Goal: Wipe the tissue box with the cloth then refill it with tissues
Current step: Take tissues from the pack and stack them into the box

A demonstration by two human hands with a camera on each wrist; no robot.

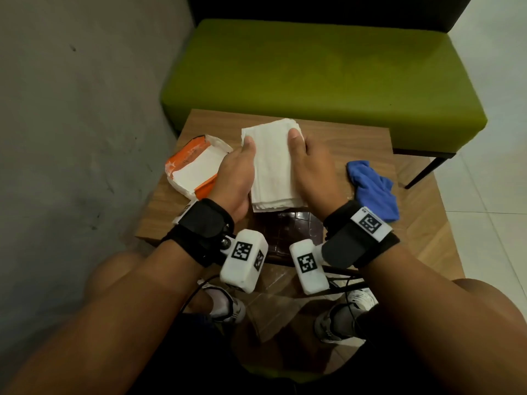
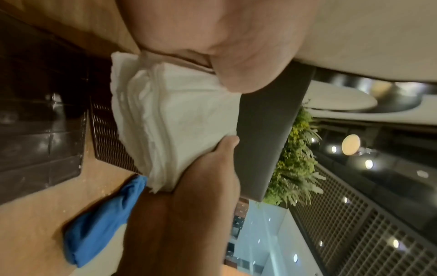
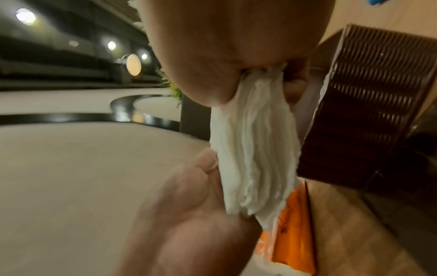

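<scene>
Tissues (image 1: 272, 163) — white stack, many thin layers, lifted flat above the tissue box, pinched at both long sides: left hand (image 1: 238, 178) on its left edge, right hand (image 1: 312, 169) on its right, thumbs on top. Tissue box (image 1: 288, 232) — dark brown, glossy quilted pattern, ribbed side, on the bench directly under the stack, mostly hidden by it. Cloth (image 1: 372, 189) is blue, crumpled, lying on the bench right of the box, apart from it.
</scene>
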